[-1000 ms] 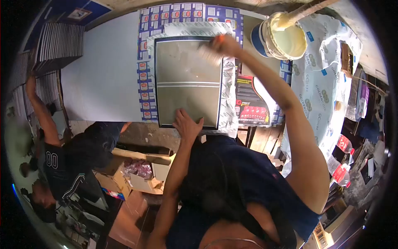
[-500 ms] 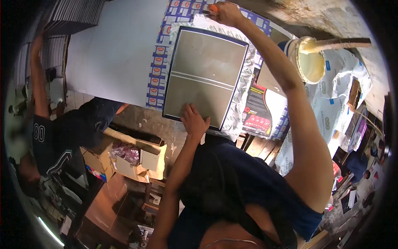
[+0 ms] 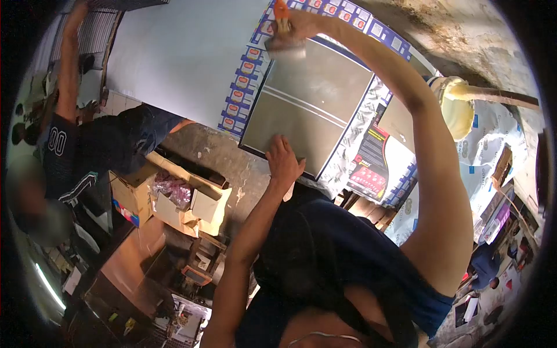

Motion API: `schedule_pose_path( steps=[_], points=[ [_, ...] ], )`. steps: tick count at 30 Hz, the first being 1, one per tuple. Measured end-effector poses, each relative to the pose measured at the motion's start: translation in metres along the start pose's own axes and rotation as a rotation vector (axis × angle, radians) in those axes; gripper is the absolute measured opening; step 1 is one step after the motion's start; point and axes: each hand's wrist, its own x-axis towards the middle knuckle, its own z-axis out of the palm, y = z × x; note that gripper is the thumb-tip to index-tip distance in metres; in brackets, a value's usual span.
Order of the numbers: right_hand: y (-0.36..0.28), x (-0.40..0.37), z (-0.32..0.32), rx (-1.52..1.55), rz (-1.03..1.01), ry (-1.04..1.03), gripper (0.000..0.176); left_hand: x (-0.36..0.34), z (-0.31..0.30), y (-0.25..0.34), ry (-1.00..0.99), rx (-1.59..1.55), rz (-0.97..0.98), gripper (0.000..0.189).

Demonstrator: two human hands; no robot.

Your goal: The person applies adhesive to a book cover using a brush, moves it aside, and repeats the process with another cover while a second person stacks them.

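My right hand [image 3: 300,25] grips a wide flat paintbrush [image 3: 286,51] with an orange handle, its bristles smeared by motion over the board's far left corner. Under it lies a brown rectangular board [image 3: 328,84] with a dark blue border and two pale lines across its middle. Fingers spread, my left hand [image 3: 284,163] rests on the near edge of that board. A printed silver-white sheet [image 3: 374,95] shows along the board's right side, on top of blue-and-white patterned paper [image 3: 237,95].
A bucket of pale yellow paste [image 3: 457,116] with a coated stick [image 3: 493,95] stands at the right. A large white sheet [image 3: 174,64] extends left. Another person [image 3: 93,148] reaches up at the far left. An opened cardboard box [image 3: 133,194] sits below.
My right hand has brought the paintbrush from beyond the board to its far left corner. My left hand stays on the near edge. The view has shifted, so the board appears further right.
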Motion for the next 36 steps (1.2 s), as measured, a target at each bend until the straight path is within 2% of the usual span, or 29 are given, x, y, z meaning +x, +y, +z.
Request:
schedule_pose_path(
  steps=[2, 5, 8, 9, 10, 11, 13, 15, 17, 19, 21, 23, 24, 26, 27, 29, 31, 34, 36],
  points=[
    [-0.006, 0.007, 0.01, -0.314, 0.115, -0.18, 0.048, 0.002, 0.001, 0.0, 0.009, -0.014, -0.007, 0.095],
    [-0.009, 0.017, 0.008, -0.58, 0.065, 0.17, 0.044, 0.001, 0.005, -0.002, 0.011, 0.006, 0.002, 0.096],
    [-0.05, -0.003, 0.024, -0.274, -0.225, 0.161, 0.037, 0.0, 0.006, -0.002, 0.004, 0.04, 0.004, 0.097],
    [-0.083, -0.022, 0.029, -0.225, -0.202, 0.066, 0.027, -0.001, 0.004, -0.001, 0.004, 0.051, 0.01, 0.097],
    [-0.068, -0.031, 0.06, -0.23, -0.314, 0.059, 0.022, -0.002, 0.004, -0.001, 0.004, 0.038, 0.018, 0.097],
    [-0.077, -0.05, 0.076, -0.253, -0.296, 0.012, 0.018, -0.001, 0.002, -0.001, 0.011, 0.023, 0.025, 0.097],
    [-0.064, -0.091, 0.11, -0.551, -0.389, -0.113, 0.018, -0.001, 0.002, -0.002, 0.027, 0.018, 0.039, 0.096],
    [-0.072, -0.134, 0.111, -0.489, -0.332, -0.21, 0.02, -0.001, 0.008, -0.004, 0.05, 0.033, 0.049, 0.095],
    [-0.094, -0.17, 0.095, -0.558, -0.261, -0.314, 0.015, -0.005, 0.01, -0.004, 0.062, 0.051, 0.043, 0.094],
    [-0.098, -0.201, 0.1, -0.529, -0.135, -0.419, 0.014, -0.003, 0.007, -0.004, 0.067, 0.061, 0.054, 0.095],
    [-0.107, -0.224, 0.096, -0.517, -0.053, -0.508, 0.018, 0.0, 0.003, -0.003, 0.049, 0.055, 0.077, 0.097],
    [-0.129, -0.242, 0.08, -0.515, -0.018, -0.589, 0.026, 0.001, 0.002, -0.006, 0.102, 0.088, 0.119, 0.092],
    [-0.137, -0.251, 0.075, -0.501, 0.049, -0.553, 0.029, 0.001, -0.001, -0.007, 0.128, 0.103, 0.14, 0.089],
    [-0.151, -0.271, 0.067, -0.472, 0.176, -0.483, 0.035, 0.025, -0.027, -0.014, -0.155, 0.006, 0.063, 0.078],
    [-0.157, -0.282, 0.066, -0.397, 0.31, -0.453, 0.038, 0.044, -0.043, -0.02, -0.3, -0.04, 0.023, 0.073],
    [-0.179, -0.308, 0.063, -0.325, 0.41, -0.153, 0.036, 0.093, -0.051, -0.051, -0.317, -0.186, -0.059, 0.062],
    [-0.203, -0.335, 0.066, -0.237, 0.461, 0.111, 0.03, 0.113, -0.068, -0.062, 0.213, -0.067, 0.037, 0.061],
    [-0.248, -0.366, 0.083, -0.202, 0.523, 0.346, 0.022, 0.151, -0.089, -0.066, 0.32, -0.022, 0.06, 0.061],
    [-0.295, -0.377, 0.096, -0.244, 0.595, 0.47, 0.016, 0.161, -0.105, -0.06, 0.24, 0.067, 0.068, 0.06]
  ],
)
